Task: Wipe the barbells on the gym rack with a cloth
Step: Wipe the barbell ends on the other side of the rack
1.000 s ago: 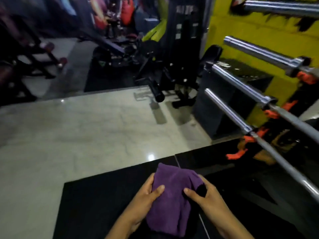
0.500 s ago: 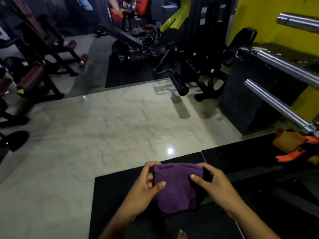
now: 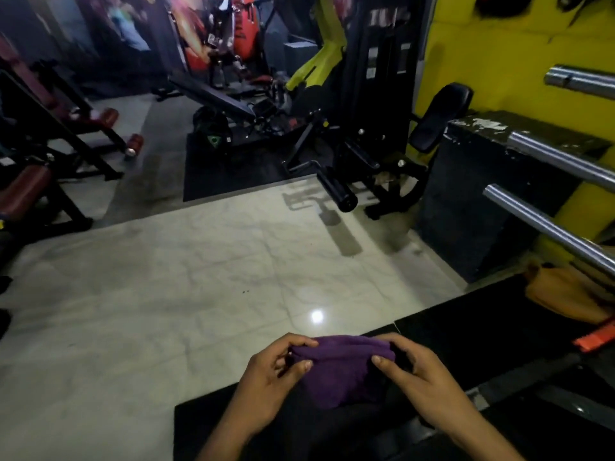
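Since a second ago our view has swung left, so the barbells (image 3: 545, 227) now sit only at the right edge, and the cloth (image 3: 339, 371) is bunched shorter. At lower centre we pinch it from both sides: left hand (image 3: 266, 384) and right hand (image 3: 429, 384), thumbs on top, fingers curled behind. To wipe well, we judge we should fold a thick pad, then wrap it round a bar.
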Demonstrator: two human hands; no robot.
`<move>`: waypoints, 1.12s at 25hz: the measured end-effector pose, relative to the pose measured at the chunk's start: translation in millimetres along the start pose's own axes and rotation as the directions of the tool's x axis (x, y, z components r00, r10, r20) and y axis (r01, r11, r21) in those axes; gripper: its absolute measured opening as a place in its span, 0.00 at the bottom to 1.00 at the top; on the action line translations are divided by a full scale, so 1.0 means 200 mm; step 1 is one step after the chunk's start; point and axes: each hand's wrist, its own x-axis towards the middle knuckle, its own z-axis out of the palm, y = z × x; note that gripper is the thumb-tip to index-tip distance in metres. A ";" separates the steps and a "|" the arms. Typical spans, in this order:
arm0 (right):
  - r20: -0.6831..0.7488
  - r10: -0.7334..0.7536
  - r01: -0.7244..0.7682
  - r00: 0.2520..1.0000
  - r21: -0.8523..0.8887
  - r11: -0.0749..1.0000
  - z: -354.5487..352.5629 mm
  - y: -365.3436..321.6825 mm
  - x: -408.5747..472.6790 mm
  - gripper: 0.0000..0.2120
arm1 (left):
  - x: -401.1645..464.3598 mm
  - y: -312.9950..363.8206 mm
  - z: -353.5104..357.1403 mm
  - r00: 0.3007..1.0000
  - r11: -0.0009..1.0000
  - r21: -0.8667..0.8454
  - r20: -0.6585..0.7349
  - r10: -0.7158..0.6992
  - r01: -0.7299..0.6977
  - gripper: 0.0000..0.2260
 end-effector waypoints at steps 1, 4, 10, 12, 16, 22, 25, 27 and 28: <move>-0.021 0.000 0.000 1.000 0.004 1.000 0.05 -0.03 0.04 0.07 | 0.04 -0.01 -0.08 1.000 1.000 -0.004 0.021 0.005 -0.005 0.14; -0.078 -0.018 0.017 0.997 -0.014 1.000 0.26 -0.16 0.16 0.08 | 0.14 -0.04 -0.36 0.997 0.998 -0.061 0.076 0.027 -0.023 0.13; -0.223 -0.079 0.078 0.972 -0.011 0.997 0.57 -0.48 0.34 0.07 | 0.40 0.05 -0.77 0.954 0.977 -0.209 0.286 0.093 -0.032 0.09; -0.357 -0.052 0.092 0.933 0.095 0.991 0.57 -0.52 0.33 0.08 | 0.48 0.12 -0.72 0.933 0.974 -0.219 0.334 0.130 -0.058 0.07; -0.588 0.112 0.088 0.801 0.300 0.950 0.51 -0.55 0.28 0.13 | 0.62 0.31 -0.56 0.902 0.953 -0.274 0.366 0.230 -0.131 0.08; -0.757 0.106 0.077 0.644 0.202 0.976 0.37 -0.55 0.28 0.24 | 0.79 0.52 -0.34 0.820 0.918 -0.342 0.454 0.348 -0.199 0.10; -0.751 0.161 0.069 0.641 0.265 0.962 0.26 -0.52 0.35 0.26 | 0.99 0.59 -0.25 0.780 0.902 -0.318 0.468 0.417 -0.291 0.11; -0.736 0.170 0.066 0.656 0.280 0.958 0.16 -0.51 0.39 0.40 | 1.14 0.68 -0.16 0.734 0.890 -0.316 0.507 0.452 -0.329 0.11; -0.764 0.163 0.124 0.624 0.303 0.945 0.10 -0.49 0.42 0.48 | 1.21 0.71 -0.11 0.727 0.896 -0.297 0.525 0.443 -0.331 0.11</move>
